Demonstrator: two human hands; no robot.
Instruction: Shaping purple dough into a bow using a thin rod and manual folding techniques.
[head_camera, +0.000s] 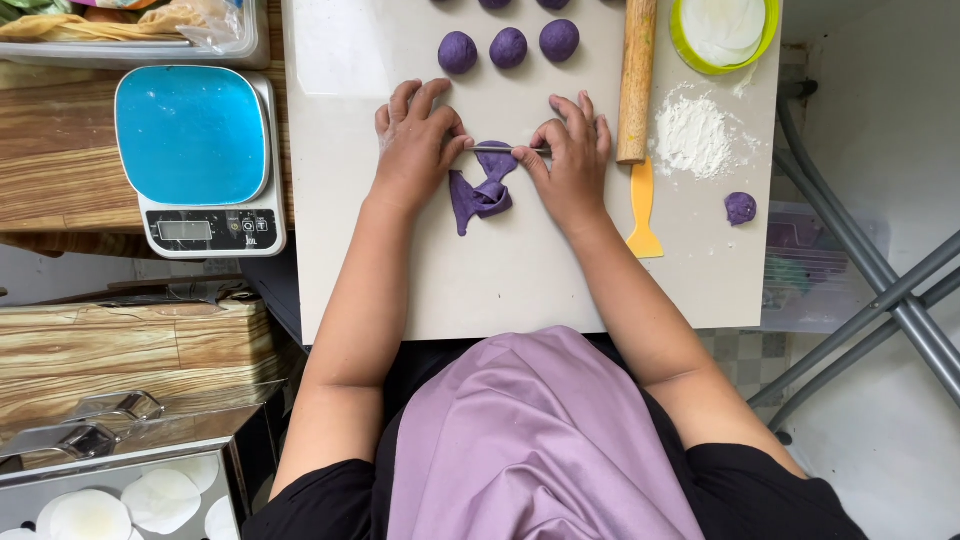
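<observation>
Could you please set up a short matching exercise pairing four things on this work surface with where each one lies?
Things:
1. rolling pin
2. scale
3. flour pile
4. folded purple dough

Places:
A. between the left hand and the right hand
B. off the white board, on the wooden counter to its left
C. upright along the board, just right of the right hand
D. right of the rolling pin, below the green-rimmed dish

Pairs: 1-C, 2-B, 3-D, 4-A
</observation>
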